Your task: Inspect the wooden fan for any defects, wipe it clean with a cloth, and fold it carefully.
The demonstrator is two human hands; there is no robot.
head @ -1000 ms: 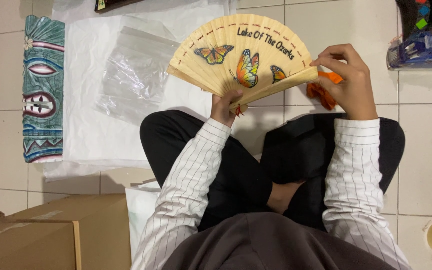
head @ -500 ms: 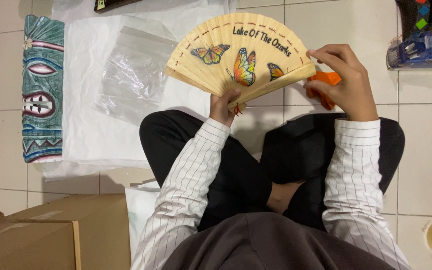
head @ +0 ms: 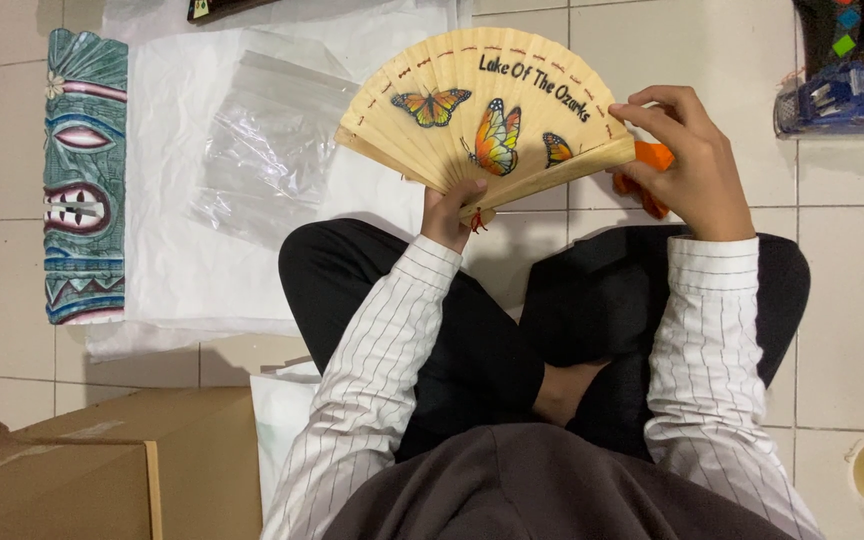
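left hand (head: 449, 208) pinches wooden fan (head: 482, 115) at pivot; right hand (head: 687, 160) closed on end slat plus orange item (head: 652, 165). support slats evenly, don't twist.

Matt wooden fan (head: 482, 110); glossy clear plastic bag (head: 267, 145).

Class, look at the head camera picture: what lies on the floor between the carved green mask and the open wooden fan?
In the head view, between the mask and the fan lies a clear plastic bag on white paper.
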